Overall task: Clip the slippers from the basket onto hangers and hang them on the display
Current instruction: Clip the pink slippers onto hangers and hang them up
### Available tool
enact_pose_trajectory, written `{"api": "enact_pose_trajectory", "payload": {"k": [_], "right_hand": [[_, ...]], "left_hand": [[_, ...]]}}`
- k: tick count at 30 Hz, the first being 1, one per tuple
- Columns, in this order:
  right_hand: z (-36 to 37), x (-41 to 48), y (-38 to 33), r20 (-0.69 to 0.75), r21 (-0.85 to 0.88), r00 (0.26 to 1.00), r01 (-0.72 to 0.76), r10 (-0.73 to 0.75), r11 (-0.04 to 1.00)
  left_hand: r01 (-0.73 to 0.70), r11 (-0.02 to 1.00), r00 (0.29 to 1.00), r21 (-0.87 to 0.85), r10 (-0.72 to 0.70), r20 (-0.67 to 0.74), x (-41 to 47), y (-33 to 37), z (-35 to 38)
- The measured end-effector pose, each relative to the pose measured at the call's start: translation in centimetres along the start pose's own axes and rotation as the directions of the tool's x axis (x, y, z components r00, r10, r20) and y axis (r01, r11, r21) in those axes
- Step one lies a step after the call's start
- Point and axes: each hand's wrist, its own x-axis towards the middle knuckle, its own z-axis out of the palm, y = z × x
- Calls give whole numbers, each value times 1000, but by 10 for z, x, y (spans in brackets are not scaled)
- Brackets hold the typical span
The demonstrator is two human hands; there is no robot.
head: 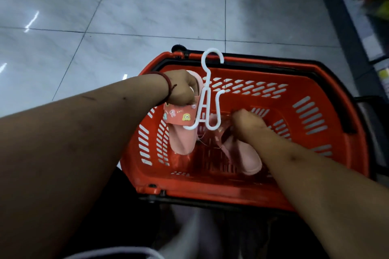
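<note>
Gripping a pink slipper (182, 142) with a white hanger (205, 95) beside it, the left hand (181, 88) hangs over the red basket's (273, 62) left edge; the right hand (247, 122) has its fingers curled on a second slipper (246, 159) inside.

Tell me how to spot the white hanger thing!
Find the big orange basket on the tiled floor. Over its left side, the left hand grips a pink slipper, and the white hanger stands just beside that hand. It is the only thin white thing there, with a curly hook on top.
</note>
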Motion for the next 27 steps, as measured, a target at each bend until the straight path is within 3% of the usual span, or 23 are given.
{"api": "enact_pose_trajectory", "payload": {"k": [9,13,17,20,24,27], "right_hand": [[-95,-96,47,-177,19,984,-8,11,1000],[-131,-125,55,-275,44,960,-38,49,998],[-135,-140,63,-402,214,898,-97,178,972],[-136,-143,62,-483,347,847,-48,222,937],[-146,-149,45,-636,368,744,64,202,928],[-146,-155,39,-679,357,714,113,174,927]], "left_hand": [[-173,974,962,-145,135,-238,-57,41,-3],[-237,954,944,-186,181,-277,-77,57,1],[-307,935,925,-180,248,-288,-91,74,4],[-315,935,922,-161,260,-288,-95,79,5],[-281,942,939,-183,231,-256,-93,75,2],[-267,949,945,-168,224,-238,-91,71,0]]}}
